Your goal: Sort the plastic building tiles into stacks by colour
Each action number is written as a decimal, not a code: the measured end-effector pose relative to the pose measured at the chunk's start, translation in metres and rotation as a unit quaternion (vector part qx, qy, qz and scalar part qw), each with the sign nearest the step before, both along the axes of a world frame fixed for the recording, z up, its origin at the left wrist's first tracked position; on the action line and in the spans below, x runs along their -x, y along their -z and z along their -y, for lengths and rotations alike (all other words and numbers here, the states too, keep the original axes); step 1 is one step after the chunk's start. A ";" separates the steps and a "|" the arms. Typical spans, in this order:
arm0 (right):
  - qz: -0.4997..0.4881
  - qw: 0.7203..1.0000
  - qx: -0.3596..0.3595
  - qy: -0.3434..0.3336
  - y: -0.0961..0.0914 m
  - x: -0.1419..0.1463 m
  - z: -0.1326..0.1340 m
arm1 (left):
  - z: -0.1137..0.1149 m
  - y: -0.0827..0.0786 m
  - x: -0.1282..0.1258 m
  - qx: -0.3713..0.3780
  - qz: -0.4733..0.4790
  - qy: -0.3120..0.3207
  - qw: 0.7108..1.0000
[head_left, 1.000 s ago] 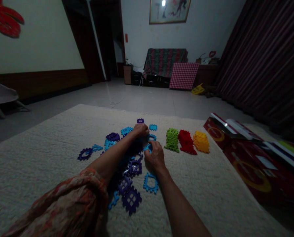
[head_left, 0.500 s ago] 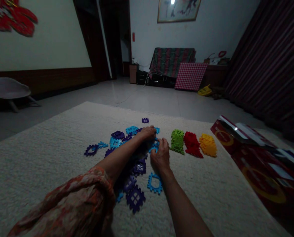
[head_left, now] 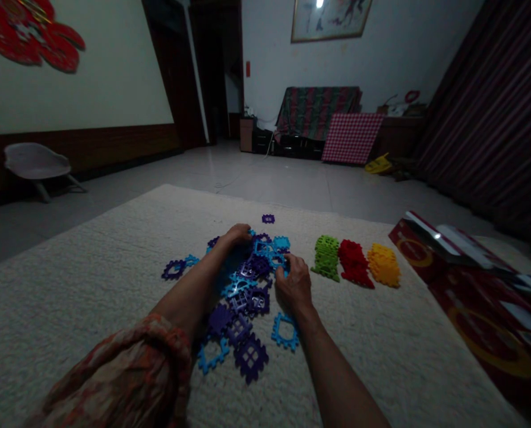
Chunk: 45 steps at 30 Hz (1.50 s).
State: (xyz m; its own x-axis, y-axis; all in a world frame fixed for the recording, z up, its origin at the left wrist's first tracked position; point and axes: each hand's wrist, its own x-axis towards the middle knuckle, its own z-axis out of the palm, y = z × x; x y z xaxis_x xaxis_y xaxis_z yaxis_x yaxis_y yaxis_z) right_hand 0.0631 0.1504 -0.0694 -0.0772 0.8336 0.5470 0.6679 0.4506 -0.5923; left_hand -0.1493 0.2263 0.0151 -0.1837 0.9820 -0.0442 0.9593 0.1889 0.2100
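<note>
A loose pile of purple and blue interlocking plastic tiles lies on the pale rug [head_left: 127, 238], some with window-like cutouts. My left hand [head_left: 235, 236] is at the pile's far left side, fingers together and bent, with a bit of a blue tile [head_left: 252, 233] at the fingertips. My right hand [head_left: 296, 280] is curled at the pile's right edge, its fingers closed on a blue tile [head_left: 277, 261]. Nearer me lie a blue frame tile [head_left: 285, 346] and a purple window tile [head_left: 251, 358]. My left forearm hides some tiles.
Right of the pile stand green tiles [head_left: 326, 257], red tiles [head_left: 354, 263] and yellow tiles [head_left: 383, 264] in separate stacks. A small purple tile [head_left: 268, 219] lies beyond the pile. Dark red boxes [head_left: 474, 321] line the right side. A low chair [head_left: 37, 163] stands far left.
My left hand has moved left from the top of the pile, uncovering blue and purple tiles in the middle. My right hand stays at the right edge. The view has shifted slightly.
</note>
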 end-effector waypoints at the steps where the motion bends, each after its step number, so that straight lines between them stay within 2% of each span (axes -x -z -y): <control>1: 0.001 1.000 -0.002 -0.001 0.000 0.000 0.000 | 0.000 0.002 0.001 0.004 0.006 -0.001 1.000; 5: 0.010 1.000 -0.001 -0.007 0.000 0.000 0.001 | 0.006 0.003 0.002 -0.009 0.031 -0.011 0.999; 9: 0.012 1.000 0.009 -0.007 -0.003 0.000 0.003 | 0.012 -0.003 0.004 -0.031 0.050 -0.012 0.998; 15: 0.003 1.000 0.009 -0.012 -0.002 -0.001 0.003 | 0.016 -0.013 -0.005 -0.108 0.038 -0.026 0.993; 19: -0.002 1.000 0.001 -0.012 -0.001 -0.001 0.002 | 0.019 -0.017 -0.011 -0.129 0.029 -0.007 0.991; 22: -0.014 1.000 0.000 -0.011 -0.001 -0.001 0.001 | 0.026 -0.019 -0.013 -0.145 0.013 -0.026 0.989; 25: -0.049 0.999 -0.001 -0.008 0.000 -0.002 -0.002 | 0.035 -0.020 -0.021 -0.129 0.062 -0.024 0.989; 30: -0.107 0.994 -0.001 -0.020 0.005 -0.007 -0.007 | 0.051 -0.017 -0.037 -0.055 0.197 0.063 0.977; 33: -0.091 0.996 -0.002 -0.023 0.006 -0.011 -0.004 | 0.061 -0.020 -0.024 -0.079 0.202 0.052 0.975; 35: -0.072 0.997 0.009 -0.027 0.005 -0.014 0.000 | 0.072 -0.024 -0.007 -0.107 0.156 0.012 0.982; 39: -0.068 0.997 0.025 -0.018 0.004 -0.020 0.011 | 0.100 -0.028 0.027 -0.089 0.077 -0.031 0.993; 42: -0.072 0.997 0.034 -0.025 0.003 -0.023 0.020 | 0.123 -0.019 0.038 -0.078 0.047 -0.067 0.994; 45: -0.073 0.995 0.046 -0.041 -0.001 -0.025 0.032 | 0.140 -0.004 0.037 -0.066 0.020 -0.103 0.992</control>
State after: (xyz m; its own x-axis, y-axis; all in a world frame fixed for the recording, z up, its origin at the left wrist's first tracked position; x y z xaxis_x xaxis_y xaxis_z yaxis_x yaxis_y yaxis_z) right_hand 0.0885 0.1187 -0.0684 -0.0722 0.8745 0.4796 0.5343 0.4400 -0.7217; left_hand -0.1866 0.0860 0.0193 -0.3825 0.9212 0.0709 0.8934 0.3492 0.2827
